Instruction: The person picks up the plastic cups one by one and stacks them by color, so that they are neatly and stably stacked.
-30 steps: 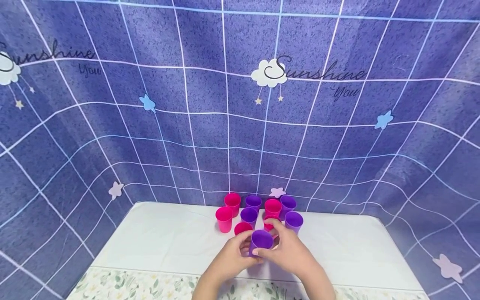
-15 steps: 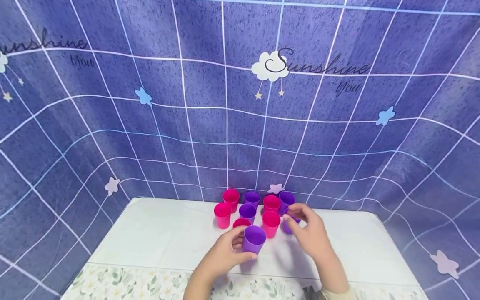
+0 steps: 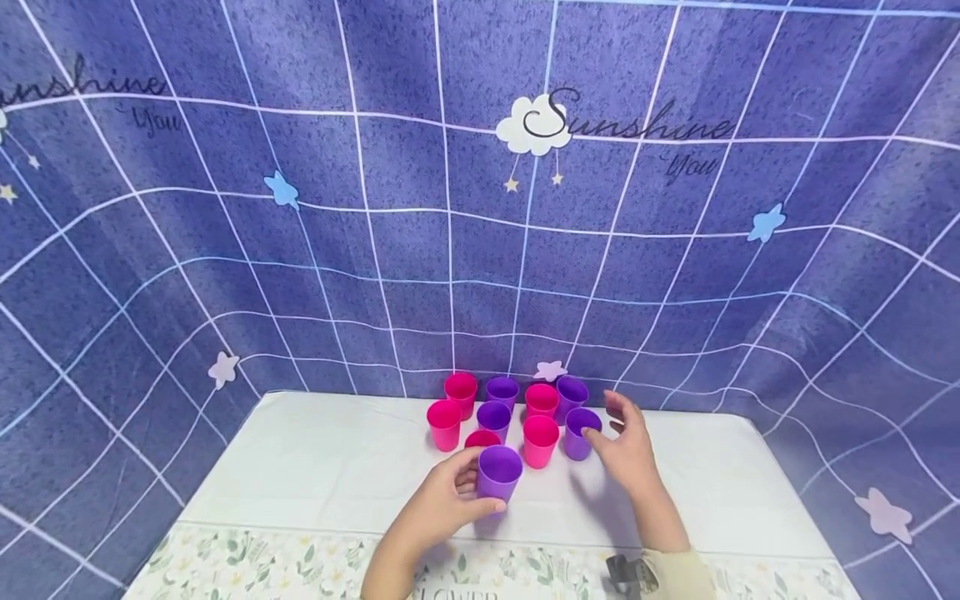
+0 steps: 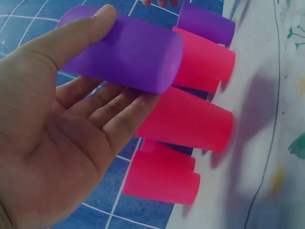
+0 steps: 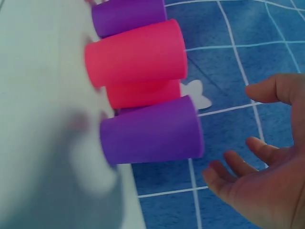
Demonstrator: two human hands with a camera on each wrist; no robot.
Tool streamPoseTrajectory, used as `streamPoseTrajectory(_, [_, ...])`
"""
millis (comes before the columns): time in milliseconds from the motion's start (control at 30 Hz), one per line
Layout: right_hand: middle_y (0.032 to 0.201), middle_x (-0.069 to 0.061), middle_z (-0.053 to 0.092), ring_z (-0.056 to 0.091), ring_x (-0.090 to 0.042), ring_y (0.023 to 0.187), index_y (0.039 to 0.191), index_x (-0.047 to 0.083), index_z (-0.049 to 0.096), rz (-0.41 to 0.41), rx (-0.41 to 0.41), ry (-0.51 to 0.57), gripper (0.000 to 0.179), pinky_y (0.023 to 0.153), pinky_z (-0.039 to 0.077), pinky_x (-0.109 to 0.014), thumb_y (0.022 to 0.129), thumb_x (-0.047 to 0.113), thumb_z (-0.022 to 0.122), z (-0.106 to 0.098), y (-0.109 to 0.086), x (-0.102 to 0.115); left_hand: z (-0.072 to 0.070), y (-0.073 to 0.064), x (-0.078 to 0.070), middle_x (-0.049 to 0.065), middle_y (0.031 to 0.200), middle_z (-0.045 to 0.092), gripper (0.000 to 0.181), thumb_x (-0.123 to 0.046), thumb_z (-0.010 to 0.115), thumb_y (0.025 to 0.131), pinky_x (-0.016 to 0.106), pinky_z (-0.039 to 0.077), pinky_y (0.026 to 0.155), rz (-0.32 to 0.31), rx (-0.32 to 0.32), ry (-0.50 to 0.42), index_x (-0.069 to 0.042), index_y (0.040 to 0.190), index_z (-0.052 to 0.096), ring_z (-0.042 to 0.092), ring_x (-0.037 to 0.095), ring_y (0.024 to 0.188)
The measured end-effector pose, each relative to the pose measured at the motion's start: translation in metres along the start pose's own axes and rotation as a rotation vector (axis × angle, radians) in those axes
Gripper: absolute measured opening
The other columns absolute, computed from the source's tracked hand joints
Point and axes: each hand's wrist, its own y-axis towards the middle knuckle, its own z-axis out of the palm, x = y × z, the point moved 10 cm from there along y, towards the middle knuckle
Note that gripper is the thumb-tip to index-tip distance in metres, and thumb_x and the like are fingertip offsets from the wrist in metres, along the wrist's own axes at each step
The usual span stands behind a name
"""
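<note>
My left hand (image 3: 438, 504) grips a purple plastic cup (image 3: 498, 479), thumb on one side and fingers on the other. In the left wrist view that cup (image 4: 128, 52) is held in front of the pink cups (image 4: 190, 121). Beside the front-right purple cup (image 3: 577, 442) is my right hand (image 3: 630, 450), its fingers spread and holding nothing. The right wrist view shows a gap between this hand (image 5: 267, 176) and the purple cup (image 5: 152, 136). A pink cup (image 3: 540, 446) stands left of that purple cup. Another pink cup (image 3: 482, 439) is partly hidden behind the held one.
Behind stand more upright cups, including pink ones (image 3: 444, 429) at left and purple ones (image 3: 493, 422) between. They are on a white tabletop (image 3: 322, 467) with a floral strip (image 3: 262, 558) along the front. A blue gridded curtain (image 3: 420, 275) hangs close behind.
My right hand has let go of the purple cup and moved right, past the front-right purple cup. My left hand keeps that cup and has shifted slightly left.
</note>
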Motion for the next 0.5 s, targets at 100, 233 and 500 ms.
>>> streamPoseTrajectory(100, [0.152, -0.031, 0.047, 0.047, -0.05, 0.144, 0.155, -0.005, 0.04, 0.043, 0.037, 0.006, 0.077, 0.122, 0.041, -0.061, 0.086, -0.002, 0.076, 0.006, 0.002, -0.011, 0.001, 0.003, 0.002, 0.012, 0.138, 0.069, 0.07, -0.025, 0.089, 0.086, 0.039, 0.054, 0.113, 0.015, 0.0, -0.003, -0.009, 0.146, 0.057, 0.066, 0.031, 0.133])
streamPoseTrajectory(233, [0.153, -0.034, 0.046, 0.047, -0.053, 0.143, 0.156, -0.006, 0.037, 0.086, 0.079, 0.023, 0.083, 0.122, 0.04, -0.063, 0.084, -0.002, 0.077, 0.012, 0.003, -0.019, 0.001, 0.006, 0.002, 0.01, 0.139, 0.069, 0.069, -0.023, 0.089, 0.086, 0.038, 0.054, 0.114, 0.018, -0.006, -0.018, -0.012, 0.146, 0.057, 0.065, 0.03, 0.133])
streamPoseTrajectory(500, [0.147, -0.037, 0.05, 0.054, -0.055, 0.134, 0.156, -0.007, 0.035, 0.104, 0.101, 0.071, 0.088, 0.117, 0.045, -0.064, 0.081, -0.004, 0.08, 0.023, 0.003, -0.034, 0.002, 0.011, 0.0, 0.006, 0.138, 0.069, 0.069, -0.022, 0.089, 0.086, 0.038, 0.053, 0.115, 0.029, -0.034, -0.025, -0.015, 0.146, 0.058, 0.066, 0.025, 0.132])
